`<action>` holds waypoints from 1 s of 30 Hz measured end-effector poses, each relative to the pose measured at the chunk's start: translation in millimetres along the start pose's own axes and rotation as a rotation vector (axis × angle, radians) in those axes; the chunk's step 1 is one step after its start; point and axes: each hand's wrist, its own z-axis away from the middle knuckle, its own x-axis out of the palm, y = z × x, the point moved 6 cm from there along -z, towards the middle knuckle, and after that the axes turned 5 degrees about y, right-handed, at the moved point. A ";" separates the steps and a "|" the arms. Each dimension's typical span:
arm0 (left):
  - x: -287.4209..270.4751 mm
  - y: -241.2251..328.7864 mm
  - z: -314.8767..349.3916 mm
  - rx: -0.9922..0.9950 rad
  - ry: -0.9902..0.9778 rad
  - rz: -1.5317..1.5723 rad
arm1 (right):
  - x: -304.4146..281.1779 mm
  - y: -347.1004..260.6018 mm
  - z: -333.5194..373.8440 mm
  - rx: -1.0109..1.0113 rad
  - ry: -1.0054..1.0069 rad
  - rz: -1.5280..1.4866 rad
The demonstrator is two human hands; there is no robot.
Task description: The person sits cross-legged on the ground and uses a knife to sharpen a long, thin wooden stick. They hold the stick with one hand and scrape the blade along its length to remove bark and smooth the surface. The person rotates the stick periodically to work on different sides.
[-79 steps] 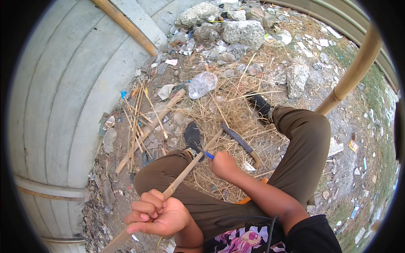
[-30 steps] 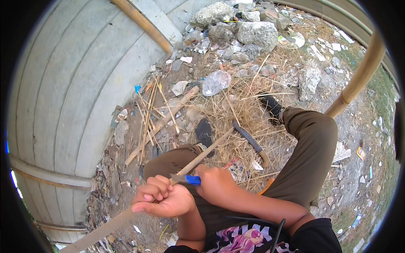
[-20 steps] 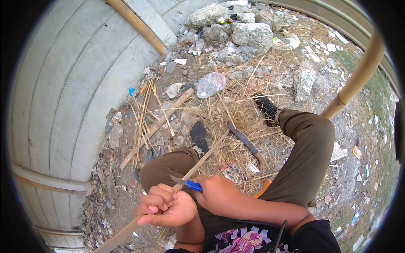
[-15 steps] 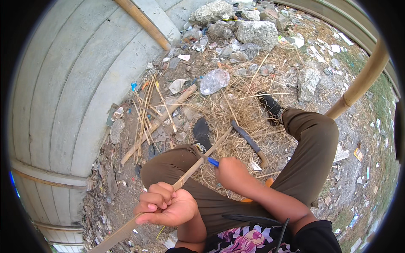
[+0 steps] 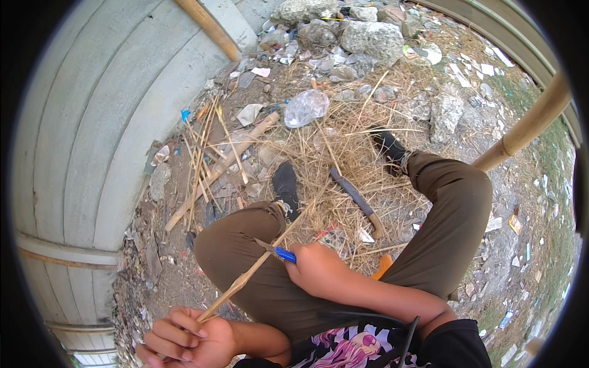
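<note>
We see no real container here; the nearest is a crumpled clear plastic bottle (image 5: 306, 107) lying on the dry straw (image 5: 362, 153), its contents not discernible. Our left hand (image 5: 184, 337) has its fingers wrapped around the low end of a thin bamboo stick (image 5: 257, 270), which slants up across the left knee. Our right hand (image 5: 316, 270) grips a blue-handled knife (image 5: 279, 251), blade against the stick. A machete (image 5: 356, 199) lies between the feet, with loose sticks (image 5: 208, 159) by the concrete wall (image 5: 92, 122).
</note>
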 end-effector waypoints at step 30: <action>15.6 -4.5 32.7 0.207 0.342 -0.531 | -12.3 -13.3 9.7 -0.021 -0.031 -0.007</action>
